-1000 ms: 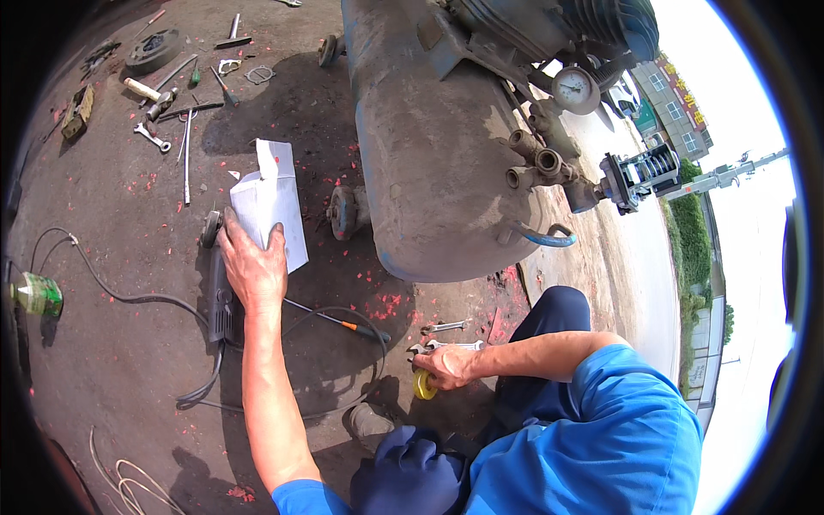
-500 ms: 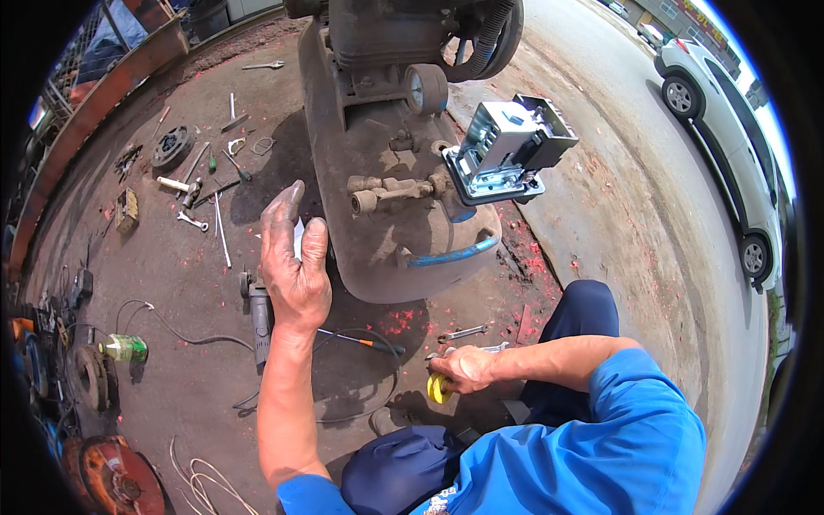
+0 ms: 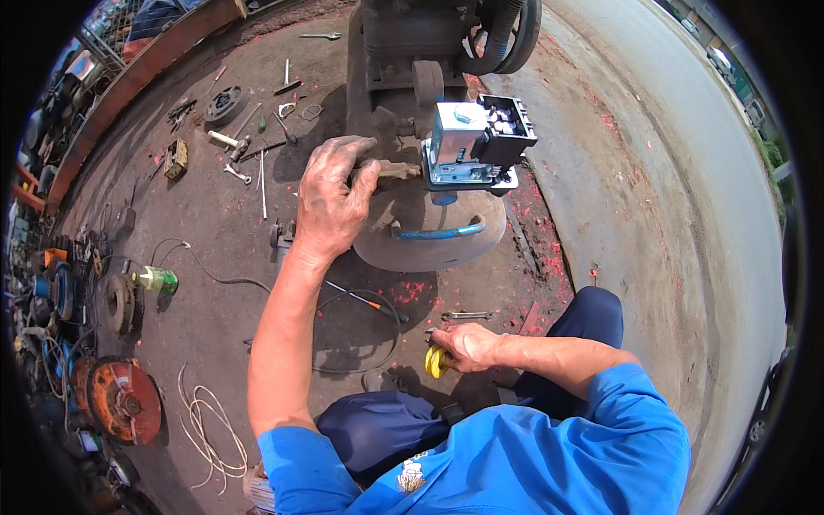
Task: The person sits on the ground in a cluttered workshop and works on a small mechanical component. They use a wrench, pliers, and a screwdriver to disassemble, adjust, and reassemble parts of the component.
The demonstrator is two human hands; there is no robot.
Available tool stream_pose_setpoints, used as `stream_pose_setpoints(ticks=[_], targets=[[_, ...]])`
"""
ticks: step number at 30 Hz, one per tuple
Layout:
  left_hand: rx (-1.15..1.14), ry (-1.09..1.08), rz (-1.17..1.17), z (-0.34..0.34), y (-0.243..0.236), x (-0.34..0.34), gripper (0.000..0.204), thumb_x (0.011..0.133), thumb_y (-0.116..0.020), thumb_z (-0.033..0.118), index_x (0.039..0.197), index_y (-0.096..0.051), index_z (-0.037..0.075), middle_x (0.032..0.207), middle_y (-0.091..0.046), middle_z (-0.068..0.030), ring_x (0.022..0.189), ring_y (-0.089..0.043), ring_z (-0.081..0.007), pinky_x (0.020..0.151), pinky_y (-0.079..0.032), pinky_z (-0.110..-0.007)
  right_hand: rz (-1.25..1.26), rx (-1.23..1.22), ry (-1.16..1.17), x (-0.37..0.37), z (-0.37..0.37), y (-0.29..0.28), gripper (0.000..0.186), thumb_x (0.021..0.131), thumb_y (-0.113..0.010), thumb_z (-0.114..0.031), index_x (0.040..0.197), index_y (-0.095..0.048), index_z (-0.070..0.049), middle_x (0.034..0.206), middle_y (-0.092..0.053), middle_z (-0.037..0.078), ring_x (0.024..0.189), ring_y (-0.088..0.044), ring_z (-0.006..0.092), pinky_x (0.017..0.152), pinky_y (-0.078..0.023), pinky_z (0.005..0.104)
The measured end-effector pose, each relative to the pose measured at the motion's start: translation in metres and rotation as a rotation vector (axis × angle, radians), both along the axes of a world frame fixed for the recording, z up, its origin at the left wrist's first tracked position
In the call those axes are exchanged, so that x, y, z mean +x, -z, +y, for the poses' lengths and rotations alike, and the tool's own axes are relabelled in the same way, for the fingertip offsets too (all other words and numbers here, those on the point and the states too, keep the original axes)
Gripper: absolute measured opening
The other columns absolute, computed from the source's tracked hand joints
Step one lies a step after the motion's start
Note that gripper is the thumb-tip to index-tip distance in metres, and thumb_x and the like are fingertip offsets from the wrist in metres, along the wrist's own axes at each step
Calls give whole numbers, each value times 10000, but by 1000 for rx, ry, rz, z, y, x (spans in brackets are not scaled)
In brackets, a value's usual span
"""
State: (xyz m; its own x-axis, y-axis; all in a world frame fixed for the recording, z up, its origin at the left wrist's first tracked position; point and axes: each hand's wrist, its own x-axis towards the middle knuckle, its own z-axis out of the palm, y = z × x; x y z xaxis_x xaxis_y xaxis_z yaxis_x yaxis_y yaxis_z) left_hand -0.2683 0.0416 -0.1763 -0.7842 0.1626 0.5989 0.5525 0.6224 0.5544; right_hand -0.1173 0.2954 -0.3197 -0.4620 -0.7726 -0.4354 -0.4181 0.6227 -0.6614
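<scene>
Left hand (image 3: 333, 199): raised over the tank (image 3: 421, 225), fingers (image 3: 365, 176) curled around a dark pipe fitting (image 3: 396, 170) on top of it; greasy, palm down.
Right hand (image 3: 466, 346): low by the right knee, fingers closed on a yellow roll (image 3: 435, 361), seemingly tape; resting near the floor.
Tank: grey, lying lengthwise ahead, rounded end nearest; blue tube (image 3: 446, 232) curving across that end.
Switch box (image 3: 476, 142): grey and black, open, mounted just right of the fitting, above the tank end.
Pulley (image 3: 513, 30): at the far end of the tank, belt around it.
Spanner (image 3: 464, 316): on the floor (image 3: 618, 197), just beyond the right hand.
Screwdriver (image 3: 360, 299): orange-tipped, on the floor below the left forearm, black cable (image 3: 215, 276) looping near it.
Green bottle (image 3: 156, 280): on the floor to the left, beside the cable.
White cord (image 3: 209, 421): coiled at the lower left.
Loose tools (image 3: 245, 137): scattered at the far left of the floor, well apart from both hands.
Rusty discs (image 3: 120, 399): piled along the left edge.
</scene>
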Motion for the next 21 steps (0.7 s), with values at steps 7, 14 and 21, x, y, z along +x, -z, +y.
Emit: stream_pose_setpoints(ticks=[7, 14, 21], targets=[[-231, 79, 102, 14, -9, -4, 406, 766, -793, 164, 1141, -693, 48, 1128, -669, -118, 1077, -610, -330, 960, -478, -436, 61, -116, 16, 1, 7, 11, 333, 839, -683, -208, 1060, -544, -2, 936, -669, 215, 908, -668, 428, 770, -531, 502], [-324, 98, -129, 20, -40, -8, 398, 747, -795, 143, 1126, -690, 84, 1134, -644, -65, 1122, -601, -288, 979, -450, -445, -82, -30, 112, 24, 23, -43, 319, 871, -634, -243, 1092, -545, -31, 947, -671, 218, 887, -675, 424, 755, -535, 505], [-382, 140, -505, -14, -154, -21, 546, 835, -774, 213, 1316, -595, 26, 1341, -558, -170, 1240, -541, -372, 1054, -452, -469, -338, 123, 224, 17, 23, -267, 372, 848, -661, -268, 1071, -529, -2, 906, -680, 244, 895, -661, 457, 769, -521, 519]])
